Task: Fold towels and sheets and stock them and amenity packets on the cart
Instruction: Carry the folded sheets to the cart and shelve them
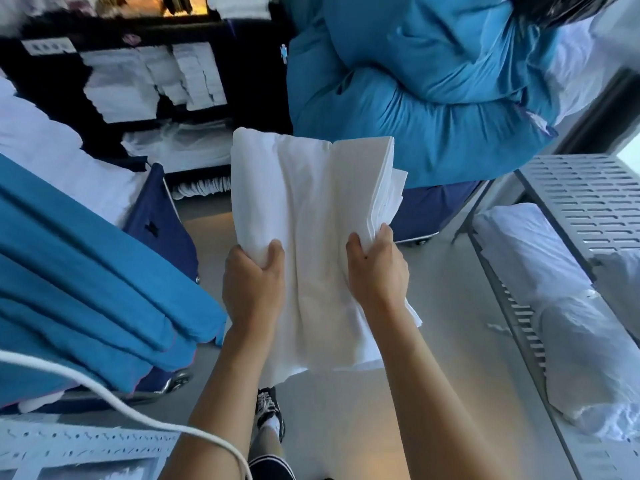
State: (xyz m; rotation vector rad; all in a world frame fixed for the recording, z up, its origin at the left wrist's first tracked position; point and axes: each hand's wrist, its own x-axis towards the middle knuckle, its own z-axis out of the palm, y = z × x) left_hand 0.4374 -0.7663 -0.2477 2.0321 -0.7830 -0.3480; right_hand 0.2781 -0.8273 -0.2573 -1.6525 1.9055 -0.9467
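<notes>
Two hands: your left hand [254, 282] and right hand [377, 268] both grip the folded sheet [311, 220], held up in front of you above the floor [433, 306].
Left hand: fingers curled round the sheet's left edge near its lower part, thumb on top.
Right hand: fingers curled round the stacked layers at the right edge, level with your left.
Sheet: white, many layers, long side running away from you; its far end points at the cart [145, 81], its near end hangs loose below your wrists.
Open room: bare floor lies under and ahead of the sheet, a lane between the bins on either side.
Cart: dark, ahead and left, its shelves stocked with white folded linen [121, 88].
Left side: a bin [162, 216] piled with blue cloth [86, 271], its corner close to the sheet's left edge.
Right ahead: a big blue bundle [433, 81] over another bin, just beyond the sheet's far right corner.
Right side: a slotted metal rack [585, 202] with wrapped white bundles [571, 323] on its lower shelf.
Below: your shoe [268, 407] on the floor and a white cord [121, 407] crossing at lower left.
</notes>
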